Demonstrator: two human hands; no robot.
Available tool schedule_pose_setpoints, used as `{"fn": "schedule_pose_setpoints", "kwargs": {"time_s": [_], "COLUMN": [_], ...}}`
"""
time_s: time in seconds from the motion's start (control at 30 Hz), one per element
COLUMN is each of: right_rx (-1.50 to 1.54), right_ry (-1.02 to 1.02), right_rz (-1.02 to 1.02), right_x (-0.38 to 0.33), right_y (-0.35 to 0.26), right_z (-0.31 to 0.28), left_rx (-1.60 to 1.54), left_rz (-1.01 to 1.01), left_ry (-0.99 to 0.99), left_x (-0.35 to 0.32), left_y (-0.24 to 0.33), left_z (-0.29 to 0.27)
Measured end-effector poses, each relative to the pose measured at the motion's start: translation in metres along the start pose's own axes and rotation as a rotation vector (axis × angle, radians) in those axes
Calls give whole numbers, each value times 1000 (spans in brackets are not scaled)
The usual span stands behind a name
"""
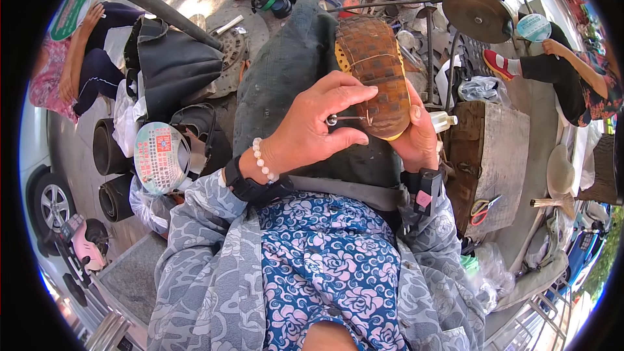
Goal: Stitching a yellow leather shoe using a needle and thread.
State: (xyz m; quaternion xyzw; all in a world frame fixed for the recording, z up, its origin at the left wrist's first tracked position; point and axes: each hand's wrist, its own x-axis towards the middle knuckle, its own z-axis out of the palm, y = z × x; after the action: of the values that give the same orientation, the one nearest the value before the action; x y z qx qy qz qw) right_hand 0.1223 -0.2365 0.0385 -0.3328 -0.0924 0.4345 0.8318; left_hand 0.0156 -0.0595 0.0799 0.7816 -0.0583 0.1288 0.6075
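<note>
A shoe (pixel 372 68) is turned sole up over my lap, its brown sole patterned in blocks and its yellow perforated upper showing at the edges. My right hand (pixel 421 135) grips it along its right side near the lower end. My left hand (pixel 305 117) holds an awl (pixel 348 117), its thin shaft pointing at the sole and its handle mostly hidden in the palm. The left index finger reaches onto the sole, with the thumb below the shaft. A thin pale thread lies across the sole. Whether the awl's tip pierces it, I cannot tell.
A dark apron (pixel 279 71) covers my legs. Right of me stands a wooden box (pixel 494 156) with red-handled scissors (pixel 484 209). A machine wheel (pixel 478 14) rises ahead. Rolled black sheets (pixel 112 146) and a round fan (pixel 161 156) are at left. Two people sit nearby.
</note>
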Motion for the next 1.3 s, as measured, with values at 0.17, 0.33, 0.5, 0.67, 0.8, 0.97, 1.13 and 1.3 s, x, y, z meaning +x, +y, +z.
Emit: {"fn": "schedule_pose_setpoints", "kwargs": {"time_s": [0.17, 0.33, 0.5, 0.67, 0.8, 0.97, 1.13, 1.3], "right_rx": [53, 61, 209, 155, -424, -1148, -1757, -1973], "right_ry": [3, -88, -265, -474, -190, 760, 1615, 1545], "right_rz": [-37, -89, -15, 248, 116, -416, -387, -43], "right_x": [-3, 5, -6, 6, -11, -91, -229, -378], "right_y": [3, 5, -2, 1, -18, -22, -24, -18], "right_z": [3, 8, 20, 3, -9, -114, -255, -357], "left_rx": [95, 119, 434, 761, 676, 599, 556, 393], "left_rz": [153, 171, 366, 455, 277, 241, 113, 149], "left_ry": [-3, -57, -147, -374, -506, -351, -365, -559], "left_x": [2, -4, -9, -7, 4, 35, 60, 81], "left_y": [-8, -2, 34, 74, 60, 40, 38, 38], "left_z": [7, 5, 13, 33, 48, 53, 53, 48]}}
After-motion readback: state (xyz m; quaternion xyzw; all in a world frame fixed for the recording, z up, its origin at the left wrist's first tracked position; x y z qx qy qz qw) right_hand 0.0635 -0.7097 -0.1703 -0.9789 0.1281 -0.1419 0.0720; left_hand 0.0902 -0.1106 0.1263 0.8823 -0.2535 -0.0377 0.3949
